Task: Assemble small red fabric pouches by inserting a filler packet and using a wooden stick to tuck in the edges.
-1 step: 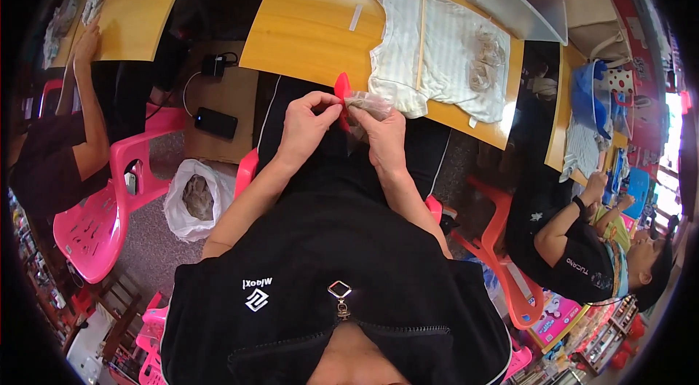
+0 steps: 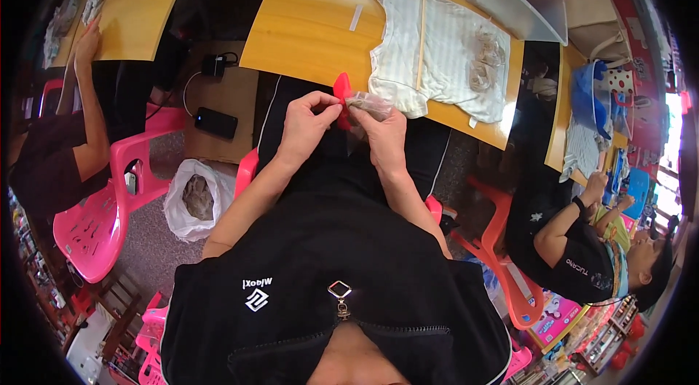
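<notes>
Far left, another person's hand [image 2: 88, 37] at a pale grey-white bundle [image 2: 96, 1] on a glossy yellow-brown wooden tabletop [image 2: 149, 3]; glossy pink plastic chair [image 2: 87, 236] below. Then a white plastic sack [image 2: 177, 214] on the floor, mouth open, greyish-brown stuff inside, and a flat black phone [image 2: 215, 123] lying on a brown board [image 2: 218, 86]. Centre: left hand [image 2: 302, 126], thumb and forefinger pinched together on a bright red, flat, pointed strip [image 2: 342, 85]; the strip's tip sticks up beyond the fingertips, its lower part runs down just right of them. Touching the strip on its right, a small clear plastic bag [image 2: 373, 102] with brownish contents, held in front of the table edge, between the two hands. Right hand [image 2: 386, 137] grips the bag, thumb on the near side, the bag's upper part showing past the thumb; other fingers partly hidden, so their exact spread cannot be told. Beyond, on a second yellow-brown wooden table [image 2: 306, 21], a white striped shirt-shaped cloth [image 2: 397, 28] lies flat, thin pale wooden stick [image 2: 421, 39] across it, clear crinkled plastic packet [image 2: 486, 61] on its right part. Behind that, a translucent plastic bin [image 2: 502, 3]. Far right, another person in black [image 2: 564, 250].
</notes>
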